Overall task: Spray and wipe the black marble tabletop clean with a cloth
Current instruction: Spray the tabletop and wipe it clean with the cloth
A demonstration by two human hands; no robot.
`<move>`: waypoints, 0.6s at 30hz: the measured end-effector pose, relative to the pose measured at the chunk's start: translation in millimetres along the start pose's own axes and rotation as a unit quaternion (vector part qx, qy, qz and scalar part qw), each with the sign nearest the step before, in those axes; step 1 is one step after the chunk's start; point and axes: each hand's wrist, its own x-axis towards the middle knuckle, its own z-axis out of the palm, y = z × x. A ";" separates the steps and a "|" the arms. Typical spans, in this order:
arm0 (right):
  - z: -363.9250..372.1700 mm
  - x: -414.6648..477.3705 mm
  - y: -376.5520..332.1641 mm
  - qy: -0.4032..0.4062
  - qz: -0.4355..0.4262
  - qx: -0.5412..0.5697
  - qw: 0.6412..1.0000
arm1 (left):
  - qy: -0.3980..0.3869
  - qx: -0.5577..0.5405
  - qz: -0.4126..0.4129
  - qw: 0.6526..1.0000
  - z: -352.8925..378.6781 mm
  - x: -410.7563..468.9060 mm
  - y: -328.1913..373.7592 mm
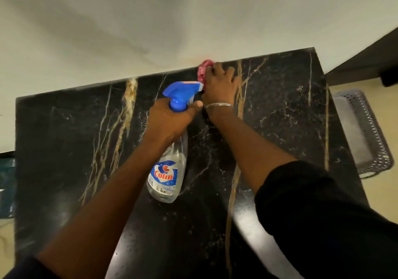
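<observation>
Right at the far edge of the black marble tabletop [64,138], where the slab meets the pale wall [150,20], the right hand [219,85] bears down on a bunched pink cloth [203,67]. Its fingers are curled over the cloth, which shows only at the hand's far-left side and touches the seam with the wall. A thin metal bangle [217,105] sits on that wrist, and a black sleeve [323,214] covers the upper arm.

Just beside it, the left hand [170,119] is wrapped around the neck of a clear spray bottle [165,177] under its blue trigger head. The nozzle points toward the cloth. The bottle hangs tilted, base toward the near side; whether the base touches the marble is hard to judge from this angle.

Left of both arms the marble runs bare out to its left edge, crossed by gold and white veins. To the right there is another open stretch up to the right edge and the far right corner. Beyond that edge, lower down on the floor, lies a grey perforated basket [366,132].
</observation>
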 end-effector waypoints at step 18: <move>-21.7 46.4 213.5 0.102 0.015 0.004 0.995 | -0.033 0.019 -0.018 0.999 22.0 16.8 10.5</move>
